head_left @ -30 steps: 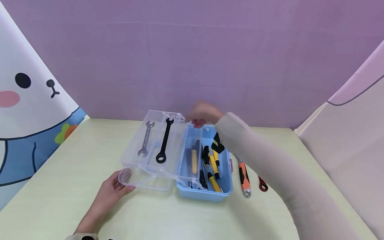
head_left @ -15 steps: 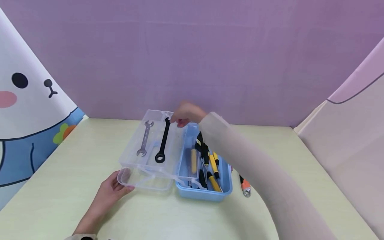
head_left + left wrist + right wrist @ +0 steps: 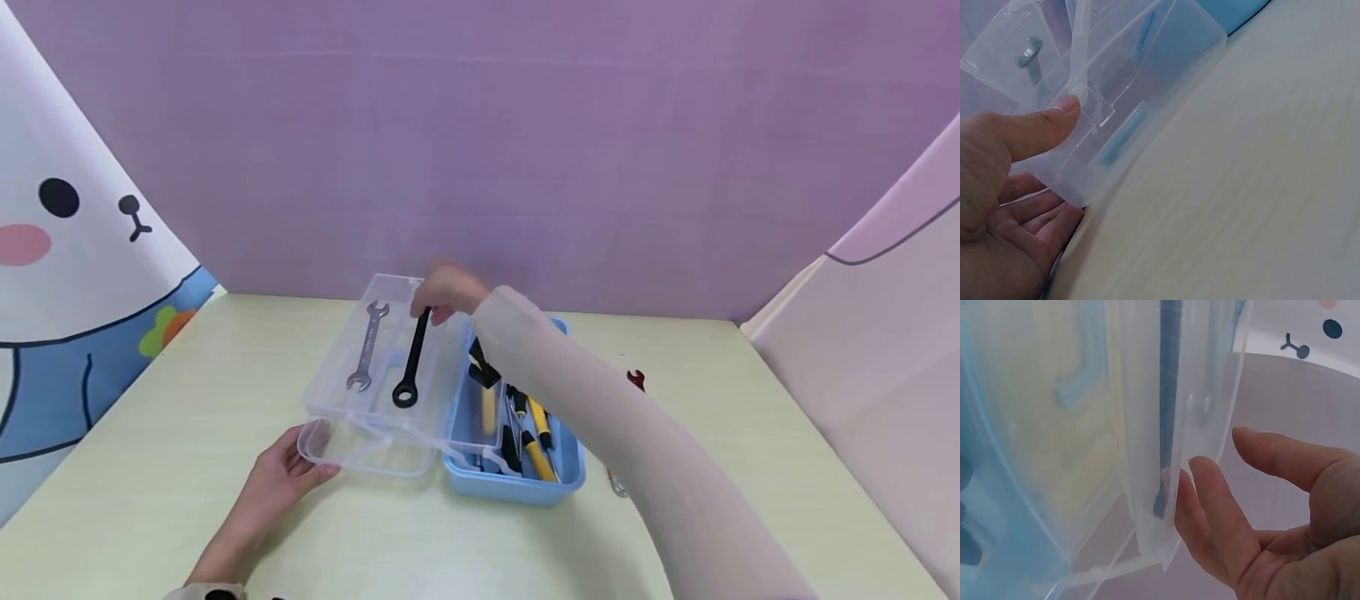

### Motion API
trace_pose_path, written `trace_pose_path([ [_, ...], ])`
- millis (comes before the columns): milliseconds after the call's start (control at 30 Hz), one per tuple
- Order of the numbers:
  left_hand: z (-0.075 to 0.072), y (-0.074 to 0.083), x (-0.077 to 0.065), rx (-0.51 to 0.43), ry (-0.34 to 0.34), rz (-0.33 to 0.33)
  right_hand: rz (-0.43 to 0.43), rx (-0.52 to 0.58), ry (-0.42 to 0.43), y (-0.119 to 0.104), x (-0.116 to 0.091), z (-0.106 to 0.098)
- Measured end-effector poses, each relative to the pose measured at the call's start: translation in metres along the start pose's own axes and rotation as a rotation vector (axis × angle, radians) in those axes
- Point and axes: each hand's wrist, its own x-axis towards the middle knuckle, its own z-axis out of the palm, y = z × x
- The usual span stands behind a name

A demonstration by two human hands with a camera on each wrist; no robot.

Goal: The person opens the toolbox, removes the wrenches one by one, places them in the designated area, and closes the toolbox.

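Observation:
My left hand (image 3: 281, 475) grips the near left corner of a clear plastic lid (image 3: 386, 460), thumb on top and fingers beneath, as the left wrist view shows. Above that lid sits a clear tray (image 3: 327, 398) holding a silver open-end wrench (image 3: 366, 350) and a black combination wrench (image 3: 411, 362). My right hand (image 3: 450, 290) is over the tray's far edge and hides the upper end of the black wrench. In the right wrist view its fingertips (image 3: 1200, 469) are right at the tray's wall, with the thumb held apart.
A blue toolbox base (image 3: 517, 493) joins the tray on the right and holds several yellow-and-black screwdrivers (image 3: 536, 457). Right of it, partly behind the sleeve (image 3: 600, 417), lie a red wrench (image 3: 636, 380) and an orange-handled tool (image 3: 618, 485). A purple cloth (image 3: 570, 150) hangs behind the table.
My right hand has moved left from above the toolbox's far end to the black wrench's upper end. The left hand stays on the lid's corner.

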Motion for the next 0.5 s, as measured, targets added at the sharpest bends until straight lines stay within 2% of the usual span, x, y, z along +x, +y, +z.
trace_pose_path([
  [100,0.001,0.0,-0.001,-0.007,-0.004,-0.001,0.02,-0.102,0.001,-0.002,0.002,0.005],
  [200,0.002,0.001,-0.001,-0.01,-0.009,-0.005,0.04,-0.154,-0.002,-0.003,0.003,0.009],
  [333,0.003,0.002,-0.002,-0.011,-0.013,-0.004,0.047,-0.184,0.0,-0.004,0.002,0.011],
  [500,0.003,0.002,-0.002,-0.012,-0.015,0.004,0.051,-0.168,0.027,-0.001,0.001,0.016],
])
